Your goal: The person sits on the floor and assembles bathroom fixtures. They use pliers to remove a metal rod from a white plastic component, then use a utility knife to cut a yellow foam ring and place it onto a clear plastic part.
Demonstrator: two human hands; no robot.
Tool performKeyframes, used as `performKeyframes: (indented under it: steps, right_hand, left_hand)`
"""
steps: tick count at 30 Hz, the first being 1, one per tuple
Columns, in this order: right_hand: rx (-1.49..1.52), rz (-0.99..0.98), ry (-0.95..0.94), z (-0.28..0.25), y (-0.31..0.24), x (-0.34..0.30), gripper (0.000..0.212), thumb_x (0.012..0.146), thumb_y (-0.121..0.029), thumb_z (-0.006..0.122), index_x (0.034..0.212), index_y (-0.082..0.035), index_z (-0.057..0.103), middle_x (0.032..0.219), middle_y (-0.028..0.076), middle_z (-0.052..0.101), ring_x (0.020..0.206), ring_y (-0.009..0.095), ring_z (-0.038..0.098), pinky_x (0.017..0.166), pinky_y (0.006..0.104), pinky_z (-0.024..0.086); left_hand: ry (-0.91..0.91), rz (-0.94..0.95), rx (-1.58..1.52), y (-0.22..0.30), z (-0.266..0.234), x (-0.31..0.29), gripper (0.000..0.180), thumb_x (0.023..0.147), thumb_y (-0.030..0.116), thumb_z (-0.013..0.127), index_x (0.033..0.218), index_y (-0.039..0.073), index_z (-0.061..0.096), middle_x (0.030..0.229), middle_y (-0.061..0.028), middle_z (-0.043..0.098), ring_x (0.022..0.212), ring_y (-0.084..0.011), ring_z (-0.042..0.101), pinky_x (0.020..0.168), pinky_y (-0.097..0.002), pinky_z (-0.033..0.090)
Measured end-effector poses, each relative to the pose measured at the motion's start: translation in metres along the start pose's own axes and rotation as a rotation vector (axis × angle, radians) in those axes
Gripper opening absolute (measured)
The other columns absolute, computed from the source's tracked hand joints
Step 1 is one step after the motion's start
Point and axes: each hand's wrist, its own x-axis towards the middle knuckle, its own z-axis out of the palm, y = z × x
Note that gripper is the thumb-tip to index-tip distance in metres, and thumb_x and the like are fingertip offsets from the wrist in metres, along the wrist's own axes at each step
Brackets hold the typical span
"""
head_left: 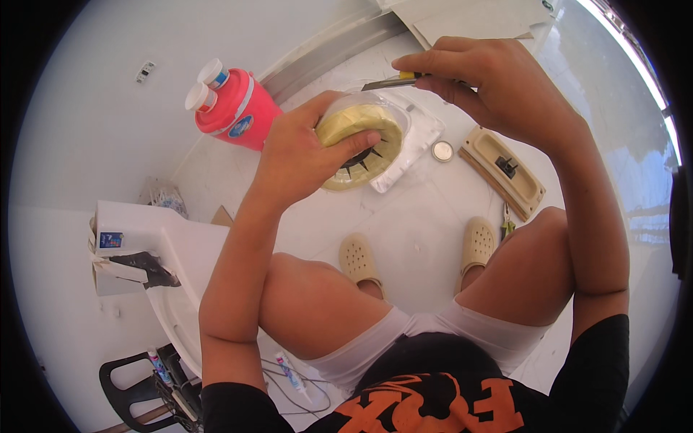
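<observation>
Yellow wax ring (361,144) under left hand (303,155)

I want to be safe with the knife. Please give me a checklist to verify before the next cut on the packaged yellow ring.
1. Left hand holds the packaged yellow ring firmly: ok, fingers wrap over it.
2. Right hand grips the utility knife: ok.
3. Blade is at the clear plastic package edge: ok, the tip meets the top rim.
4. Left fingers are away from the blade path: cannot tell, the thumb lies near the tip.
5. Knees and feet in beige clogs are below the work: not ok.
</observation>
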Motion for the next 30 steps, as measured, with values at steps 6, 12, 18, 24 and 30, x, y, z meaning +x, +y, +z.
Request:
performKeyframes:
  steps: [6,12,18,24,30]
  right_hand:
    - [-0.045,0.074,-0.039,0.0,-0.01,-0.001,0.029,0.099,-0.015,0.071,0.128,-0.015,0.077,0.094,0.008,0.073,0.076,0.028,0.069,0.071,0.0401,0.053]
    - [-0.079,0.007,0.002,0.001,-0.014,0.001,0.03,0.097,-0.019,0.074,0.127,-0.018,0.078,0.096,0.005,0.075,0.076,0.024,0.07,0.07,0.0367,0.054]
    - [-0.158,-0.063,0.002,-0.001,-0.01,0.001,0.027,0.096,-0.018,0.075,0.123,-0.017,0.08,0.097,0.004,0.076,0.077,0.024,0.071,0.07,0.0348,0.055]
    - [-0.145,-0.028,-0.029,-0.004,-0.013,-0.001,0.025,0.097,-0.017,0.074,0.121,-0.015,0.081,0.096,0.006,0.076,0.077,0.026,0.071,0.071,0.0361,0.055]
    - [-0.128,0.037,-0.082,-0.004,-0.014,0.001,0.023,0.098,-0.017,0.073,0.119,-0.013,0.08,0.094,0.008,0.076,0.077,0.028,0.071,0.071,0.0389,0.055]
  left_hand:
    - [0.015,0.043,-0.01,0.0,0.003,-0.001,0.052,0.087,0.028,0.09,0.128,0.002,0.071,0.105,-0.0079,0.079,0.097,-0.0138,0.074,0.088,-0.0311,0.059]
    - [-0.062,-0.019,-0.043,-0.001,0.0,0.0,0.058,0.089,0.028,0.09,0.133,-0.001,0.065,0.11,-0.0087,0.077,0.102,-0.0142,0.073,0.091,-0.0315,0.059]
    - [-0.114,-0.034,-0.025,0.001,-0.001,0.003,0.06,0.089,0.027,0.09,0.135,-0.002,0.064,0.113,-0.008,0.076,0.104,-0.014,0.072,0.092,-0.0314,0.058]
    - [-0.133,-0.028,-0.001,0.003,-0.001,0.0,0.059,0.089,0.026,0.09,0.135,-0.001,0.064,0.113,-0.0078,0.076,0.104,-0.014,0.072,0.091,-0.0314,0.058]
    - [-0.097,-0.02,0.007,0.001,0.005,0.0,0.056,0.089,0.023,0.09,0.133,-0.001,0.065,0.113,-0.0085,0.076,0.104,-0.0145,0.072,0.091,-0.0317,0.059]
